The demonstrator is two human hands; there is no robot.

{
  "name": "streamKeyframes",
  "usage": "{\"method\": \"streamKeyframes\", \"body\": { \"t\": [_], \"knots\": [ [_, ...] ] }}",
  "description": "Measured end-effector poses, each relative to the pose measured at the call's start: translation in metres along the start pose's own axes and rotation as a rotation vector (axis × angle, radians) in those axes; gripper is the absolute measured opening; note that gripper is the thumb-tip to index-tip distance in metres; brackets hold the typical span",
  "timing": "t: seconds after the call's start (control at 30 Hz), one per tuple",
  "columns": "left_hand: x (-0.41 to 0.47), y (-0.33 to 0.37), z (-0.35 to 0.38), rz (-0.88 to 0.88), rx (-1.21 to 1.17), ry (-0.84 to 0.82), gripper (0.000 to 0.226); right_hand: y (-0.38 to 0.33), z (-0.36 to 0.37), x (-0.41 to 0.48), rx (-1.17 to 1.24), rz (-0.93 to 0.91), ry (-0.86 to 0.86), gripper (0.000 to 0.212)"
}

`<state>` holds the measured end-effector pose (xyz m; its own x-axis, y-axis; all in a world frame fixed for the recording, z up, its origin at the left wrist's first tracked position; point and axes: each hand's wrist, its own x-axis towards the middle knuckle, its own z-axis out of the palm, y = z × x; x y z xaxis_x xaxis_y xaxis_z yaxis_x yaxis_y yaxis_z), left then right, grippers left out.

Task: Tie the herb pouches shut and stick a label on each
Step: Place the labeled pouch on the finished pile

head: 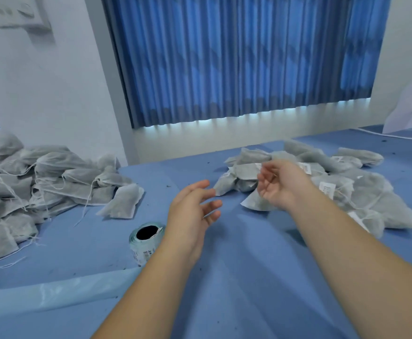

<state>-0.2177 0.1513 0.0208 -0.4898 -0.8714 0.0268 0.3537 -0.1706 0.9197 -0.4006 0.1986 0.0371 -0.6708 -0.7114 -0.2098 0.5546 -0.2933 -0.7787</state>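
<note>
Left hand point(192, 209) and right hand point(280, 184) hover empty, loose-fingered, with grey stringed pouches point(53, 182) leftward, labelled pouches point(346, 189) rightward.

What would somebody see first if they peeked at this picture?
Two empty hands, left hand and right hand, hover over the middle of the blue table. A left pile of grey pouches trails loose strings; the right pile shows white labels. A big blue curtain hangs behind.

The herb pouches point(124, 204) are matt, fuzzy grey non-woven cloth with thin white string, some bearing white paper labels point(327, 188), lying on a surface point(236, 277) of matt blue cloth, beside a slightly glossy paper label roll point(146, 243) and a shiny translucent plastic strip point(53, 294).
</note>
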Motion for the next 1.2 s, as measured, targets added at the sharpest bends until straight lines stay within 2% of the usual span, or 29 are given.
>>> {"method": "streamKeyframes", "body": {
  "t": [0.17, 0.3, 0.5, 0.7, 0.87, 0.93, 1.03, 1.07, 1.1, 1.2],
  "knots": [
    [0.001, 0.015, -0.036, 0.013, 0.018, 0.055, 0.017, 0.047, 0.038, -0.004, -0.127, 0.052, -0.113, 0.020],
    [0.003, 0.038, -0.078, 0.035, 0.037, 0.130, 0.015, 0.082, 0.091, -0.022, -0.201, 0.034, -0.215, 0.016],
    [0.000, 0.071, -0.149, 0.033, 0.157, 0.270, 0.008, 0.149, 0.158, -0.062, -0.437, -0.031, -0.462, 0.016],
    [-0.004, 0.094, -0.221, 0.105, 0.529, 0.424, 0.008, 0.205, 0.189, -0.083, -0.762, -0.108, -0.674, 0.013],
    [0.009, 0.104, -0.272, 0.169, 0.842, 0.599, 0.014, 0.224, 0.188, -0.085, -0.923, -0.162, -0.725, 0.013],
    [0.021, 0.113, -0.290, 0.160, 0.701, 0.685, 0.015, 0.226, 0.188, -0.084, -0.945, -0.158, -0.735, 0.013],
    [0.040, 0.132, -0.315, 0.121, 0.255, 0.798, 0.012, 0.226, 0.189, -0.083, -0.941, -0.142, -0.740, 0.012],
    [0.046, 0.135, -0.324, 0.125, 0.181, 0.816, 0.008, 0.227, 0.190, -0.083, -0.936, -0.137, -0.740, 0.013],
    [0.051, 0.137, -0.331, 0.143, 0.181, 0.828, 0.004, 0.227, 0.191, -0.084, -0.930, -0.134, -0.743, 0.013],
    [0.066, 0.143, -0.347, 0.206, 0.283, 0.787, 0.036, 0.226, 0.193, -0.083, -0.910, -0.129, -0.754, 0.014]
  ]
}}
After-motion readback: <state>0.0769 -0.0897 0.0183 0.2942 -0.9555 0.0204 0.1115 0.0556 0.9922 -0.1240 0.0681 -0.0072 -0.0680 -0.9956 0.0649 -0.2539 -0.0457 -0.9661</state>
